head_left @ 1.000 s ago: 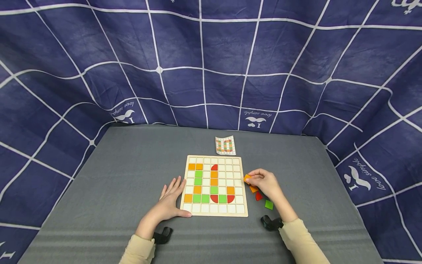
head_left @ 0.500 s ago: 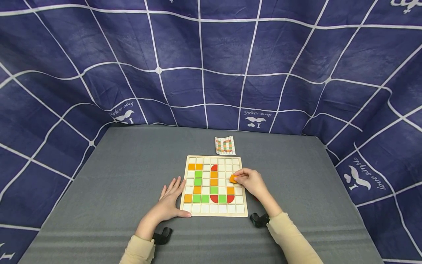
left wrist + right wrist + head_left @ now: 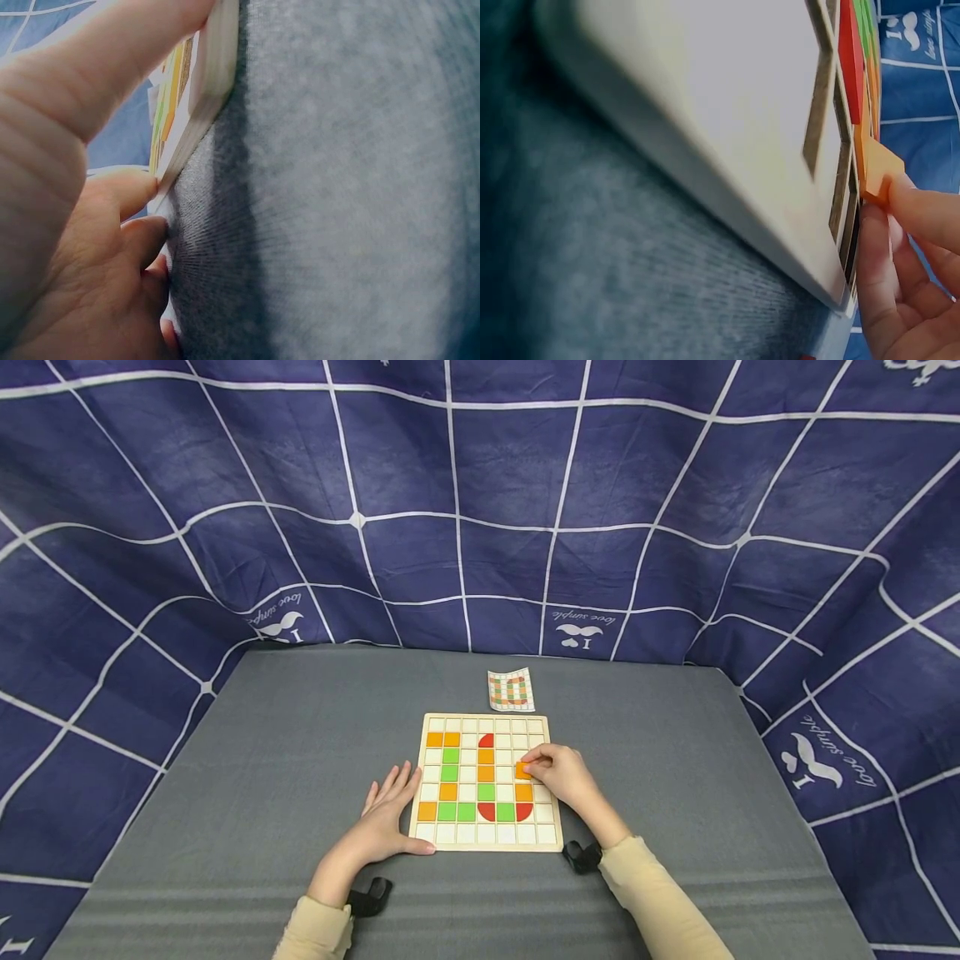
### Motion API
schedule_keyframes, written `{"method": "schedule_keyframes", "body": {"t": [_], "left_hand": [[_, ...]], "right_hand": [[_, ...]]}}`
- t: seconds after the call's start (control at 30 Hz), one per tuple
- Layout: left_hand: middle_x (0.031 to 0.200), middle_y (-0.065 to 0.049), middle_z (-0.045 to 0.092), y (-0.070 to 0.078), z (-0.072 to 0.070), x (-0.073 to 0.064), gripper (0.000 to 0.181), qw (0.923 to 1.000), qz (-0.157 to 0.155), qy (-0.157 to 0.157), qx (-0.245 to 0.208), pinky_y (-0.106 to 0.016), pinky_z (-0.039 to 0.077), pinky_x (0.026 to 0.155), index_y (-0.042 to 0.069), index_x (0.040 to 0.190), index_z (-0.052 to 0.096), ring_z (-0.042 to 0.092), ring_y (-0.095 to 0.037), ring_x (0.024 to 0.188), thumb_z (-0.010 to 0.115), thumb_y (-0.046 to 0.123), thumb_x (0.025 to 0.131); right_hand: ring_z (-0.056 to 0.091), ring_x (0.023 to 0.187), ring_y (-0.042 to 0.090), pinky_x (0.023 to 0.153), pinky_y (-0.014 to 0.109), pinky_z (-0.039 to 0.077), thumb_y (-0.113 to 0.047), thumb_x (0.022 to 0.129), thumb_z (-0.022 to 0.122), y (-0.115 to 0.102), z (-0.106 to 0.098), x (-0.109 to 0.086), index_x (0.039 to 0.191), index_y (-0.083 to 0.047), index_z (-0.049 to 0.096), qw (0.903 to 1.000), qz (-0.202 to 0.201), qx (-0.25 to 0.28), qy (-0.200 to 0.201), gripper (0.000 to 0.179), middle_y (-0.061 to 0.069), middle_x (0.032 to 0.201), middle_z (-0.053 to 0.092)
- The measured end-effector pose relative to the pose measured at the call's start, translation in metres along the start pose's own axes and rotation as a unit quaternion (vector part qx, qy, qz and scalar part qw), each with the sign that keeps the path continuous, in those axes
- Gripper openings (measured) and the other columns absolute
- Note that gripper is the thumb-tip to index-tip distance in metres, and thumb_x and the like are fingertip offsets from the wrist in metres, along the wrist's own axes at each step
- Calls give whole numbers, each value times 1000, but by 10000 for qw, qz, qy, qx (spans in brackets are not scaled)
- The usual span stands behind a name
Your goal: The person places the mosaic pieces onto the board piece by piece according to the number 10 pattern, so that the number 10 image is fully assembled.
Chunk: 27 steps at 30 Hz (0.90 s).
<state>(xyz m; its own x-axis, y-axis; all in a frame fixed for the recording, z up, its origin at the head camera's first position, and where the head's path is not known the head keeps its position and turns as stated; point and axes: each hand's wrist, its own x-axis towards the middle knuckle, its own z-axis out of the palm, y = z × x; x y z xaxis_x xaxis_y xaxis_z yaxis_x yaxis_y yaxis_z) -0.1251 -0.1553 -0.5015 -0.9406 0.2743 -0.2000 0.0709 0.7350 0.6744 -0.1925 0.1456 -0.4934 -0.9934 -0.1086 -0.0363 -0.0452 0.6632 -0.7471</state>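
A square wooden grid board (image 3: 467, 833) lies on the table, with orange, green and red tiles in some of its cells. My left hand (image 3: 384, 822) rests at its left edge, fingers spread and thumb at the lower left corner; in the left wrist view thumb and fingertips touch the board's side (image 3: 214, 82). Over the right part of the board, my right hand (image 3: 564, 777) pinches an orange square tile (image 3: 522, 770) between thumb and fingers. The right wrist view shows this tile (image 3: 883, 169) tilted at the cells, just beyond a red tile (image 3: 850, 67).
A small patterned card (image 3: 512, 690) lies behind the board. Grey cloth (image 3: 322, 718) covers the table, and a blue curtain with white lines (image 3: 420, 560) hangs around it. At the right wrist view's bottom edge, a bit of something red shows.
My right hand has carried the orange tile leftward from beside the board to a cell above another orange tile. The loose tiles at the right are now hidden behind my right arm. My left hand stays still.
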Motion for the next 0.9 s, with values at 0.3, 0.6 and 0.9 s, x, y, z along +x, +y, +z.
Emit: {"method": "schedule_keyframes", "body": {"t": [0.3,0.6,0.9], "left_hand": [[164,-19,10,1,0,0,126,10000,-13,-20,20,-59,-2,120,3,156,21,3,-39,153,95,34,58],[165,-19,9,0,0,0,126,10000,-17,-33,64,-60,-1,120,4,156,20,3,-39,153,95,34,59],[164,-21,10,0,-1,-1,126,9999,69,-44,57,-61,-1,120,2,156,20,3,-40,153,94,35,60]], "right_hand": [[62,74,10,64,21,51,-7,80,80,-4,2,-3,84,-10,79,9980,-391,-488,112,5,1,86,67],[58,73,8,64,18,48,-7,81,79,-4,2,-6,93,-8,78,9979,-429,-471,126,12,0,87,64],[65,76,13,64,22,51,-13,88,74,7,-18,-8,101,-9,77,9994,140,245,205,14,7,96,72]]}}
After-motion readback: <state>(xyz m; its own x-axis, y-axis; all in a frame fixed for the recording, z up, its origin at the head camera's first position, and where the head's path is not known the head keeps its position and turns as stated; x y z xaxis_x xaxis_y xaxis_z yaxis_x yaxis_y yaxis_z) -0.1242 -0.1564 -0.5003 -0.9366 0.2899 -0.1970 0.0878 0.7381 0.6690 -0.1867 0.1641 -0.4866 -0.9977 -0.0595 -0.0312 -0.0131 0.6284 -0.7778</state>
